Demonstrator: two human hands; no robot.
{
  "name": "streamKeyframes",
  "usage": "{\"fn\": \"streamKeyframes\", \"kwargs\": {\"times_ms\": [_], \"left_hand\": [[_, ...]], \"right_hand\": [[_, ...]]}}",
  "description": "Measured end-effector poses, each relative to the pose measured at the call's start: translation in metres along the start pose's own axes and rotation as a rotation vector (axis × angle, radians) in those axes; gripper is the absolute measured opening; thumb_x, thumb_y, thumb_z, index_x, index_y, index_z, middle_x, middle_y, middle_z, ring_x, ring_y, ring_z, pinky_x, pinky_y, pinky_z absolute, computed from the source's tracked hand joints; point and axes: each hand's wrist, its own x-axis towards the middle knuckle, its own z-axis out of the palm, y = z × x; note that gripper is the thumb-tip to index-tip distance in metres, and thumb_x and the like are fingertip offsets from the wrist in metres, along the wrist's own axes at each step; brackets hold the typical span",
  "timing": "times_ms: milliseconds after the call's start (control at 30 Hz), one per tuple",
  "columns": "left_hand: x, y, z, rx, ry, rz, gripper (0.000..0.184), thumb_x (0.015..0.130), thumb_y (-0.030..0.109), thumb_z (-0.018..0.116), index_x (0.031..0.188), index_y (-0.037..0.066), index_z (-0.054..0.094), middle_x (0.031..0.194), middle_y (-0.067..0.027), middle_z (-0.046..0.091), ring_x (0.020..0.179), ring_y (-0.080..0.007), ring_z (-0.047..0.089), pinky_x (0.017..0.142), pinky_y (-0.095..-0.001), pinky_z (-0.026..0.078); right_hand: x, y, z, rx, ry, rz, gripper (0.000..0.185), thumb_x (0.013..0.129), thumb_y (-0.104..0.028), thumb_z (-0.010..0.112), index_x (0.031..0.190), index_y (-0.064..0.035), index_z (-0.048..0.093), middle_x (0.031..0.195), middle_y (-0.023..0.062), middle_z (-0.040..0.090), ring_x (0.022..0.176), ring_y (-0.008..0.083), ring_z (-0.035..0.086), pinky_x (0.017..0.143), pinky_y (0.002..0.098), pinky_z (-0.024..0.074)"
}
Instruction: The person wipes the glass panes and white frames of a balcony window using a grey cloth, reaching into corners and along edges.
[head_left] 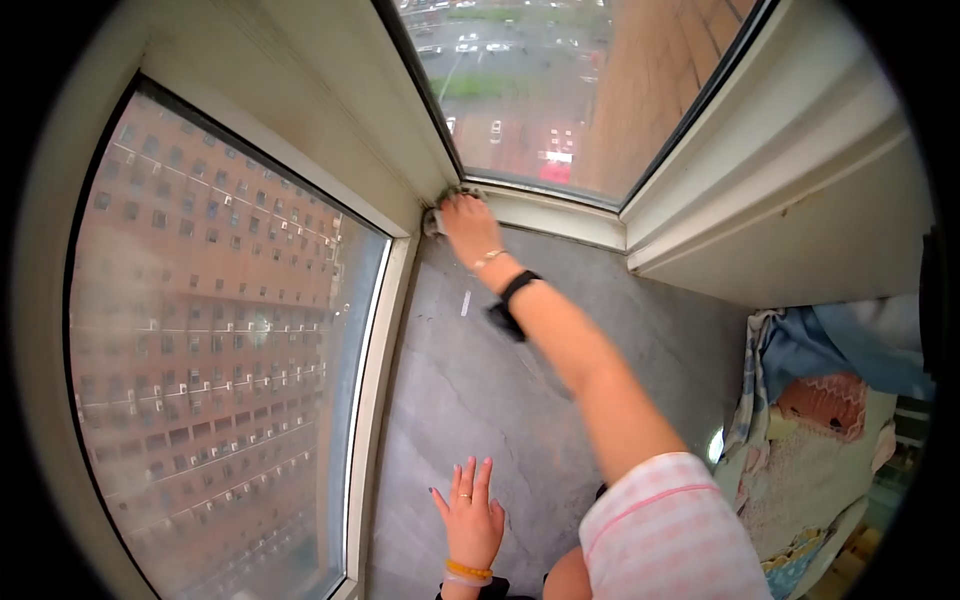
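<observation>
My right hand point(468, 225) reaches into the far corner where the two window frames meet the grey sill point(580, 290). Its fingers are bent over a dirty grey cloth point(434, 222), pressed against the corner; part of the cloth is hidden beneath the hand. A black band and a thin bracelet circle that wrist. My left hand point(473, 515) lies palm down on the grey surface near the bottom, fingers spread, holding nothing. It wears a ring and a yellow bracelet.
A tall window point(220, 350) stands at the left, another window point(520, 100) at the top. White frame panels point(790, 215) edge the upper right. Blue fabric point(840, 345) and a pale patterned cloth point(810, 470) lie at the lower right.
</observation>
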Motion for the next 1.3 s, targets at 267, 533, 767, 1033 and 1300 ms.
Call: {"fn": "streamKeyframes", "kwargs": {"times_ms": [267,533,767,1033,1300], "left_hand": [[-0.009,-0.014,-0.001,-0.039,-0.012,-0.050,0.064,0.079,0.005,0.056,0.140,0.017,0.039,0.142,-0.0077,0.042,0.132,-0.0308,0.038,0.105,-0.0644,0.019],[-0.020,-0.022,0.016,-0.048,-0.056,-0.091,0.065,0.078,0.005,0.057,0.140,0.017,0.040,0.140,-0.0069,0.044,0.131,-0.0301,0.040,0.104,-0.0653,0.020],[-0.023,-0.020,0.016,-0.038,-0.062,-0.105,0.065,0.078,0.004,0.057,0.139,0.017,0.040,0.137,-0.0051,0.047,0.130,-0.0287,0.041,0.104,-0.0654,0.019],[-0.031,-0.010,0.020,-0.048,-0.070,-0.076,0.066,0.077,0.004,0.058,0.139,0.016,0.039,0.137,-0.0045,0.047,0.129,-0.0294,0.042,0.105,-0.0633,0.019],[-0.025,-0.012,0.030,-0.054,-0.071,-0.043,0.064,0.077,0.005,0.058,0.138,0.016,0.041,0.137,-0.0048,0.048,0.129,-0.0273,0.043,0.104,-0.0643,0.021]], "right_hand": [[-0.109,0.105,-0.111,-0.296,-0.114,0.245,0.023,0.084,-0.008,0.051,0.106,-0.0013,0.054,0.107,0.0184,0.059,0.096,0.0320,0.059,0.082,0.0396,0.0482],[-0.050,0.033,-0.034,-0.167,0.039,0.242,0.037,0.073,0.004,0.057,0.109,-0.0032,0.051,0.103,0.0193,0.058,0.106,0.0350,0.054,0.092,0.0426,0.0430],[0.018,-0.042,0.027,0.154,0.099,0.264,0.025,0.073,-0.002,0.056,0.098,-0.0036,0.057,0.091,0.0142,0.060,0.097,0.0315,0.056,0.082,0.0410,0.0448],[-0.012,-0.036,-0.021,0.313,-0.079,-0.036,0.019,0.073,-0.005,0.059,0.092,-0.0079,0.059,0.098,0.0124,0.064,0.103,0.0289,0.057,0.086,0.0399,0.0438],[0.017,0.013,0.000,-0.045,-0.059,-0.304,0.024,0.080,-0.012,0.056,0.103,-0.0059,0.059,0.111,0.0149,0.060,0.110,0.0272,0.054,0.092,0.0373,0.0438]]}}
